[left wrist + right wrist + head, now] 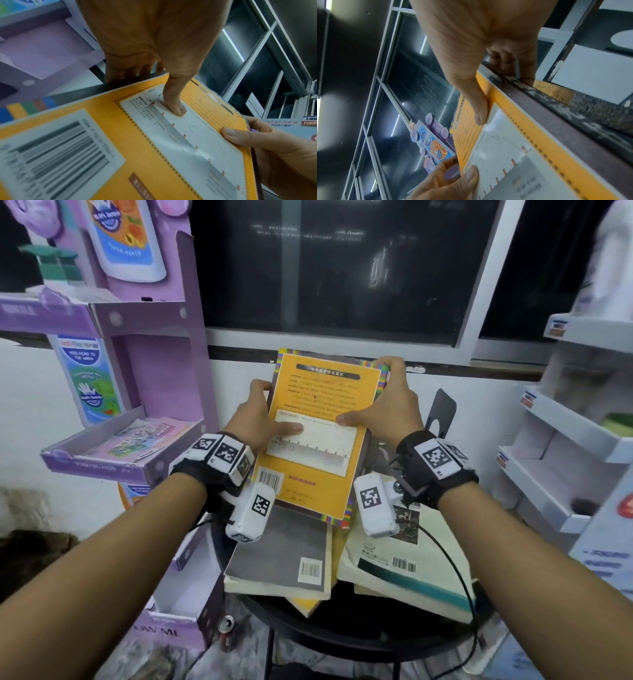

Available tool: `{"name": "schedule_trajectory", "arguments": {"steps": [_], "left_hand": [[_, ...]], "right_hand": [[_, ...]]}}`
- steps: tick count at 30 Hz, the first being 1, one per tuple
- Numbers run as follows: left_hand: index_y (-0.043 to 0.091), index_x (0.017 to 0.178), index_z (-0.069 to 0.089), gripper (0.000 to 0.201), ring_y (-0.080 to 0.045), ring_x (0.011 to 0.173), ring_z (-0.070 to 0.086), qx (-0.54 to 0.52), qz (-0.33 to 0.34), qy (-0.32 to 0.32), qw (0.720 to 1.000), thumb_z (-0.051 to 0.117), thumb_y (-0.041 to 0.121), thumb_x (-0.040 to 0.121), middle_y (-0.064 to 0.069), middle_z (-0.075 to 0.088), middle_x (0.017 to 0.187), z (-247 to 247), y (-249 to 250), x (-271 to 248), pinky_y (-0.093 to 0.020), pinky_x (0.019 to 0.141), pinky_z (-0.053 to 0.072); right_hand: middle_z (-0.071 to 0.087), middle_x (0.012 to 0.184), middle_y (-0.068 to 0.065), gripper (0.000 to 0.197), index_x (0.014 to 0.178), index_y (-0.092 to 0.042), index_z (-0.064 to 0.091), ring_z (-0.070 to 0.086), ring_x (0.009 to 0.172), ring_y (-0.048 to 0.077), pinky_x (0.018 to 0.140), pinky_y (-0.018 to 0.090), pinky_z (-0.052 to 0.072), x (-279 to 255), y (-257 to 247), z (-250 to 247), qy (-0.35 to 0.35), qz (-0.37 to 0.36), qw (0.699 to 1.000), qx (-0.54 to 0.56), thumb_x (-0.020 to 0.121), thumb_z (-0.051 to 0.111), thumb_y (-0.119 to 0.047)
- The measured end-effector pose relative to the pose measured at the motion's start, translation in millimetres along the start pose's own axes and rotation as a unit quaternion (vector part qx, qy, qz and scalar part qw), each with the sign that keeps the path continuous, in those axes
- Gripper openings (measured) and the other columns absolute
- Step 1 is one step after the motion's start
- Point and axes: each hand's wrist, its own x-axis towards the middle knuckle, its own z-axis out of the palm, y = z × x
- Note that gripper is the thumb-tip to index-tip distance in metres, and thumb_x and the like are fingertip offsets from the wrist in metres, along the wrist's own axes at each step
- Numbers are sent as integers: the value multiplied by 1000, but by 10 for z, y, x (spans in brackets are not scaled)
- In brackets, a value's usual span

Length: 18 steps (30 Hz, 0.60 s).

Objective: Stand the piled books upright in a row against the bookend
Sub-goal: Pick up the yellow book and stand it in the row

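Observation:
An orange-covered book is held tilted above the pile, back cover and barcode facing me. My left hand grips its left edge, thumb on the cover, fingers behind. My right hand grips its right edge the same way, thumb on the cover. In the left wrist view my left thumb presses the white panel of the orange book. A grey book and a cream book with a teal band lie flat below. A black metal bookend stands behind my right wrist.
The books lie on a small round black table. A purple cardboard display shelf stands to the left and a white one to the right. A dark window is straight ahead. A drink can lies on the floor.

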Motion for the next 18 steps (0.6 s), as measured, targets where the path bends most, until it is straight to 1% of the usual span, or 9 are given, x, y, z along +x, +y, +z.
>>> {"name": "schedule_trajectory", "arguments": {"steps": [2,4,5,6,9,10,14,17,18], "left_hand": [[28,115,28,66,-20,97,65,-25,17,17,999,80,23,74,-1,66,112,123,95,21,-41,87,52],[25,112,28,64,-18,95,64,-50,32,27,998,80,19,75,0,65,111,246,207,34,-34,81,50],[24,112,28,64,-18,95,64,-62,39,26,997,79,18,75,0,64,111,305,265,40,-33,80,50],[23,112,28,63,-19,97,64,-73,43,23,996,79,17,75,-1,64,112,362,314,53,-34,81,52],[23,113,27,62,-22,103,64,-94,58,14,994,77,15,76,-4,64,119,530,448,84,-40,88,54],[23,112,27,62,-22,104,64,-100,63,12,993,77,15,76,-5,64,120,584,488,95,-41,89,54],[23,113,26,63,-19,105,63,-132,77,-13,988,76,11,76,-6,61,123,814,587,140,-36,87,55],[23,113,27,65,-20,107,63,-148,81,-47,985,77,8,75,-6,62,122,994,598,163,-45,91,53],[24,114,28,66,-21,107,63,-157,82,-56,983,78,8,74,-6,62,121,1055,600,169,-48,92,52]], "right_hand": [[58,92,-13,87,120,-25,35,63,90,14,74,26,55,-9,27,-109,25,-25,999,-9,56,92,-14],[55,90,-19,85,119,-28,35,62,85,8,67,18,53,-11,55,-230,48,-48,997,-25,57,92,-16],[55,89,-20,83,119,-29,35,62,83,7,65,15,51,-11,65,-293,55,-58,996,-34,58,91,-18],[56,91,-20,82,119,-29,35,62,84,8,66,17,53,-4,80,-356,57,-66,995,-39,59,91,-19],[60,104,-12,81,119,-32,34,65,95,15,78,36,60,-6,127,-548,63,-82,993,-63,61,90,-22],[61,107,-10,81,119,-32,34,65,96,15,78,37,60,-15,137,-610,63,-86,992,-74,61,90,-23],[64,105,-3,74,116,-30,35,66,90,12,75,27,58,-66,182,-885,42,-84,990,-101,65,88,-22],[67,94,-4,62,113,-28,40,66,78,4,63,15,53,-102,220,-1074,11,-73,990,-120,70,84,-24],[66,94,-4,61,113,-29,41,66,79,4,63,14,52,-118,231,-1118,6,-69,989,-129,70,84,-24]]}}
